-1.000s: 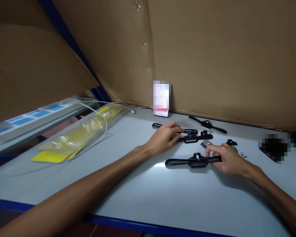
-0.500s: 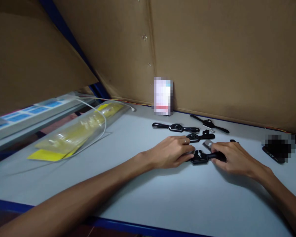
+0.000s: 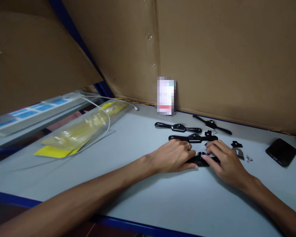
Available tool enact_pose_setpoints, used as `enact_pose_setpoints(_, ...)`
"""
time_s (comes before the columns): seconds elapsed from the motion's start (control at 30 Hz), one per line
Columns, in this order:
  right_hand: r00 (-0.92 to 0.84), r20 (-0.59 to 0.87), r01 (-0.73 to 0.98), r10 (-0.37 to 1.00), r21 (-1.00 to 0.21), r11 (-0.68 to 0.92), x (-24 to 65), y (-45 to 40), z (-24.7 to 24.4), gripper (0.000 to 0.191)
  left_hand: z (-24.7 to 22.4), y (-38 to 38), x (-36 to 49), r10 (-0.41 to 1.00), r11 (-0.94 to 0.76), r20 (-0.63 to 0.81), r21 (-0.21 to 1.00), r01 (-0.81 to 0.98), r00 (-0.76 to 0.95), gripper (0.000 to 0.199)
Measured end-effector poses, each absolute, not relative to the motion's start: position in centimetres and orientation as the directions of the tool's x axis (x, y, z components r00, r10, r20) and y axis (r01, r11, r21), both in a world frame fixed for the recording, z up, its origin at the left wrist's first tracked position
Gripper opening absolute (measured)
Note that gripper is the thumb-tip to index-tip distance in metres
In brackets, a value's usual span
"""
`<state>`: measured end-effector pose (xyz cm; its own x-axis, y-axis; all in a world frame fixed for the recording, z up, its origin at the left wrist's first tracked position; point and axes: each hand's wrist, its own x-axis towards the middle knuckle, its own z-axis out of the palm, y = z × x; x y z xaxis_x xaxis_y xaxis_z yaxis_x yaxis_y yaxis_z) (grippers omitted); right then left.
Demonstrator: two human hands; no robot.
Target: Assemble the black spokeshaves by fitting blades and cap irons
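A black spokeshave [image 3: 199, 160] lies low over the table between my two hands. My left hand [image 3: 174, 154], with a ring on one finger, is closed round its left handle. My right hand [image 3: 223, 158] is bent over its middle and right side, thumb on the body and fingers curled behind; a small part under the fingertips cannot be made out. To the right lie a grey blade [image 3: 239, 153], a black cap plate [image 3: 236, 144] and a silver thumbscrew [image 3: 249, 159]. Just behind is a second black spokeshave [image 3: 194, 138], a small black plate [image 3: 208, 133] beside it.
Two more black spokeshaves, one on the left [image 3: 178, 127] and one on the right [image 3: 211, 124], lie farther back. A dark phone [image 3: 281, 152] is at right. A blurred bright panel [image 3: 166, 96] leans on the cardboard wall [image 3: 224, 59]. Yellow bagged sheets [image 3: 76, 131] and a white cable [image 3: 109, 120] lie left.
The grey blade has gone from my right fingers to the table at the right. My right hand has moved left onto the spokeshave's middle. My left hand keeps its hold.
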<state>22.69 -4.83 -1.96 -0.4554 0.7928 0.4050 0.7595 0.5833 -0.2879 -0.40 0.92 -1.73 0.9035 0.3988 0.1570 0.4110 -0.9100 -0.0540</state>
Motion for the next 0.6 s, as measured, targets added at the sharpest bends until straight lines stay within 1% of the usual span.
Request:
enact_pose_setpoints(0.07, -0.455, 0.431, 0.745, 0.779, -0.295, 0.599, 22.1, -5.3, -2.2, 0.008, -2.0, 0.7, -0.2, 0.384, -0.916, 0.174, -0.048, 0.398, 0.907, 0.047)
enact_pose_setpoints(0.1, -0.448, 0.450, 0.743, 0.773, -0.294, 0.601, 21.9, -5.5, -2.3, 0.007, -2.1, 0.7, -0.2, 0.388, -0.915, 0.179, -0.042, 0.400, 0.904, 0.048)
enact_pose_setpoints(0.23, -0.413, 0.518, 0.768, 0.749, -0.244, 0.592, 21.7, -5.8, -2.5, 0.008, -2.2, 0.4, -0.2, 0.417, -0.904, 0.207, -0.001, 0.427, 0.885, 0.058)
enact_pose_setpoints(0.3, -0.418, 0.539, 0.777, 0.731, -0.205, 0.596, 21.6, -5.9, -2.6, 0.008, -2.3, 0.4, -0.2, 0.416, -0.906, 0.217, 0.024, 0.422, 0.883, 0.060)
enact_pose_setpoints(0.4, -0.438, 0.554, 0.785, 0.708, -0.149, 0.602, 21.4, -6.1, -2.5, 0.009, -2.4, 0.4, -0.2, 0.405, -0.913, 0.210, 0.046, 0.405, 0.890, 0.056)
enact_pose_setpoints(0.6, -0.466, 0.526, 0.813, 0.711, -0.064, 0.579, 20.8, -6.7, -2.4, 0.012, -2.2, 0.3, -0.1, 0.400, -0.915, 0.168, 0.007, 0.404, 0.901, 0.042)
